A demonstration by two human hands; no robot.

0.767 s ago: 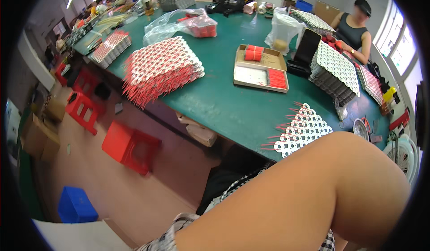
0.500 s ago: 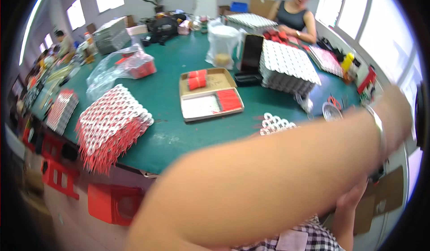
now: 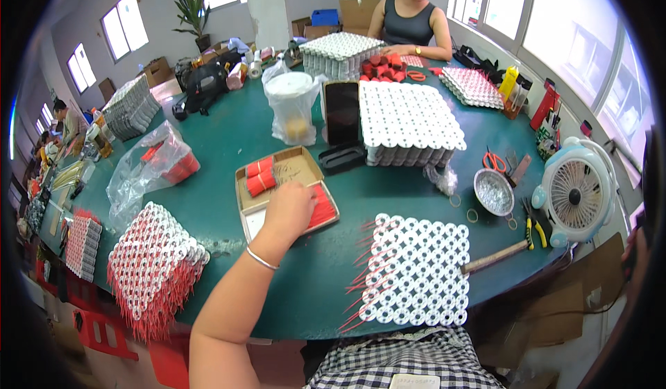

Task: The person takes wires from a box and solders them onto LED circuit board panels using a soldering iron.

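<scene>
My left hand, a bracelet on its wrist, reaches into a shallow cardboard box. Its fingers curl down beside the thin red wires in the box's right part; the fingertips are hidden, so I cannot make out what they hold. Two red bundles lie in the far part of the box. My right hand is out of view. In front of me lies a flat panel of white rings, with thin red wires sticking out along its left side.
A hammer-like wooden handle, pliers, a metal bowl and a fan stand at right. Beyond are a phone and stacked white panels. A red-wired stack is at left. A person sits across.
My left hand has swung from the far right to the box on the left. My right hand has left the view. The head view has shifted, showing the ring panel and the fan.
</scene>
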